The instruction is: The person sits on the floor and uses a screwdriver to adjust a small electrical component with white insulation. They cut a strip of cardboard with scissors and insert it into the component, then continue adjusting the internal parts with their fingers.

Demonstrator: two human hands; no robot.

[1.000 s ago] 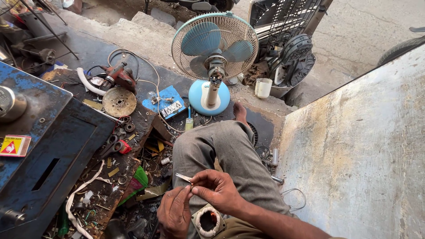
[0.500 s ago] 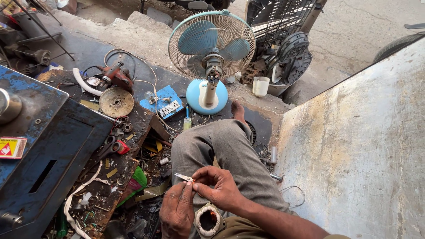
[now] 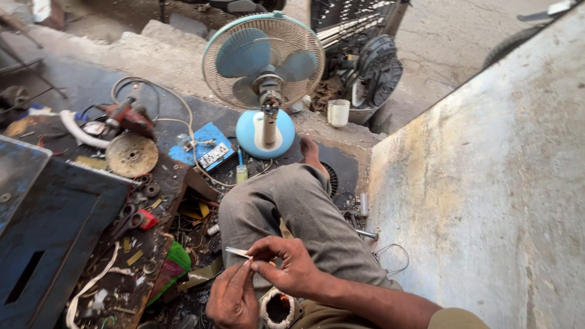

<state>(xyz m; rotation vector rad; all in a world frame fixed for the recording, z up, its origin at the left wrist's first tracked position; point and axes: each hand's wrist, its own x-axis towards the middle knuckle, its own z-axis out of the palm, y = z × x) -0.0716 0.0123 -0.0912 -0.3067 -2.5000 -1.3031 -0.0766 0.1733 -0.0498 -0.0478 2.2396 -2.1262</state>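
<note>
Grey-white strip (image 3: 236, 251) is being pinched at its near end by the right hand (image 3: 286, 268), fingers closed on it, tip pointing to 9 o'clock. Left hand (image 3: 233, 298) is being curled loosely just beneath it, touching, likely steadying it. Motor winding (image 3: 277, 307) is being kept at 6 o'clock below both hands, close for access. Blue fan (image 3: 263, 79) is being left standing at 12 o'clock.

A blue table fan (image 3: 263, 67) stands beyond an angle grinder (image 3: 125, 116), white cup (image 3: 338, 112) and blue toolbox (image 3: 49, 231)
</note>
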